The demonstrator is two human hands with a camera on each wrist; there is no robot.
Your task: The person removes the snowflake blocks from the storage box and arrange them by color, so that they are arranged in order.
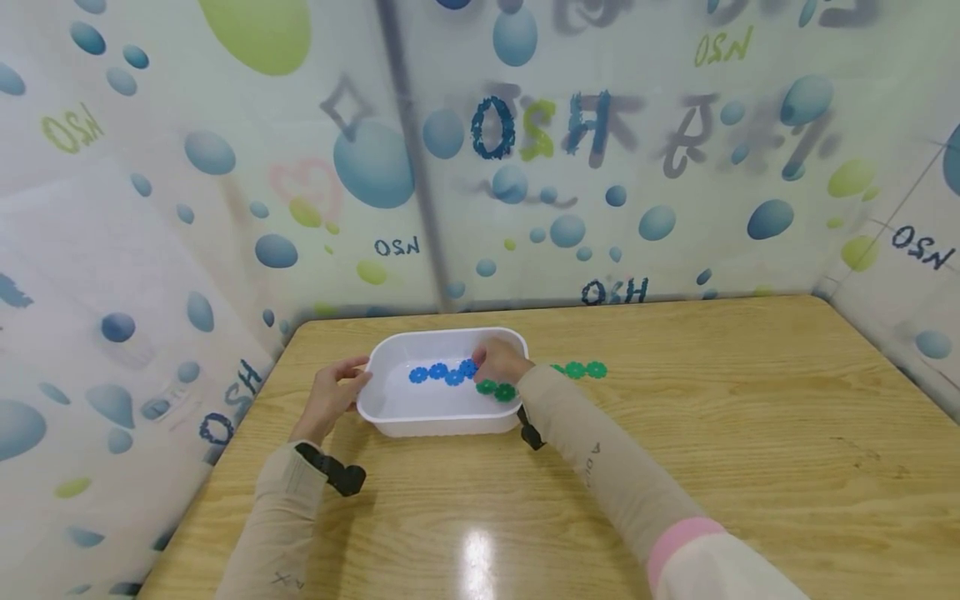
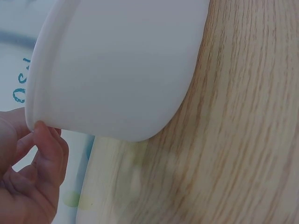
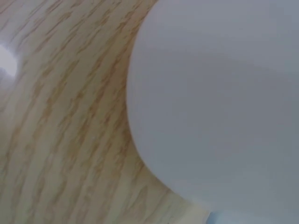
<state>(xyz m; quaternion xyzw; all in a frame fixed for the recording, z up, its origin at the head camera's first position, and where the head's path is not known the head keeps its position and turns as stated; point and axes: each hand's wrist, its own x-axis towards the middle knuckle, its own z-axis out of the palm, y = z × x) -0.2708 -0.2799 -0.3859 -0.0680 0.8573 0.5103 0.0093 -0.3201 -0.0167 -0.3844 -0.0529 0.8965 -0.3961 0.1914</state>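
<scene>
A white plastic tub stands on the wooden table. My left hand pinches its left rim between thumb and fingers, as the left wrist view also shows at the tub's edge. Inside lies a joined row of blue flower-shaped discs. My right hand reaches over the right rim, its curled fingers pinching the right end of that blue row; the fingertips are partly hidden. Green flower-shaped discs show just below this hand. In the right wrist view the tub's outer wall hides the hand.
More green flower-shaped discs lie in a row on the table right of the tub, partly behind the right forearm. A printed curtain with drop patterns hangs along the table's back and left edges.
</scene>
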